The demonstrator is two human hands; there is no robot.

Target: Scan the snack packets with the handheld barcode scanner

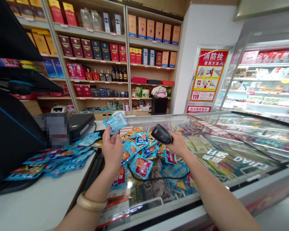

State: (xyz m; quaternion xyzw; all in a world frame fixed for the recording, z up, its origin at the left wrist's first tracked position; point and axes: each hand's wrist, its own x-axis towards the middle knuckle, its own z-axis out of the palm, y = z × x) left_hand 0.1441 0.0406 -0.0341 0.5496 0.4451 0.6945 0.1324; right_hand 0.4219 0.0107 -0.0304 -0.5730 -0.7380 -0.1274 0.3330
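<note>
My left hand (112, 146), with a gold bangle at the wrist, holds up a light-blue snack packet (115, 122) between thumb and fingers. In my right hand (179, 143) is a black barcode scanner (162, 134), its head facing left toward the packet. Beneath both hands a loose pile of snack packets (141, 166), blue with red, yellow and dark labels, lies on the freezer's glass top (156, 189). A second heap of blue packets (65, 160) rests on the white counter to the left. The scanner's cable curves across the glass.
A black checkout screen (12, 128) stands on the white counter (45, 199) at the left. Behind are shelves of boxed bottles (93, 49). A fire-hydrant poster (209, 75) hangs on the wall, and a lit display fridge (267, 78) stands at the right.
</note>
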